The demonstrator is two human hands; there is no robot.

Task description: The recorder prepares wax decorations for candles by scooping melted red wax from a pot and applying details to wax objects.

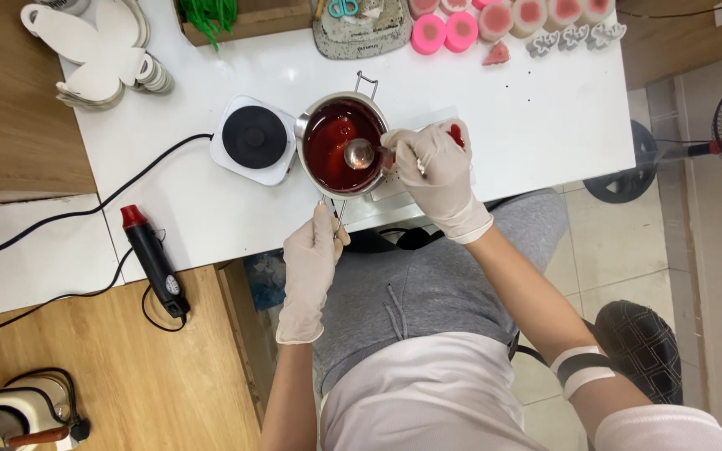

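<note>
Metal melting pot (pixel 340 144) of red liquid: sitting at the white table's (pixel 545 125) near edge, just right of the hotplate (pixel 254 138), handle running toward you. Your left hand (pixel 311 259) is closing on that handle; your right hand (pixel 432 163) is gripping a spoon (pixel 361 154), bowl pointing left over the liquid.

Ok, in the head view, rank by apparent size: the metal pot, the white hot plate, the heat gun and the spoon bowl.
Largest to smallest:
1. Metal pot and white hot plate: too alike to separate; the pot may also sit nearer the camera.
2. Heat gun: long but narrow.
3. Spoon bowl: clearly smallest.
</note>
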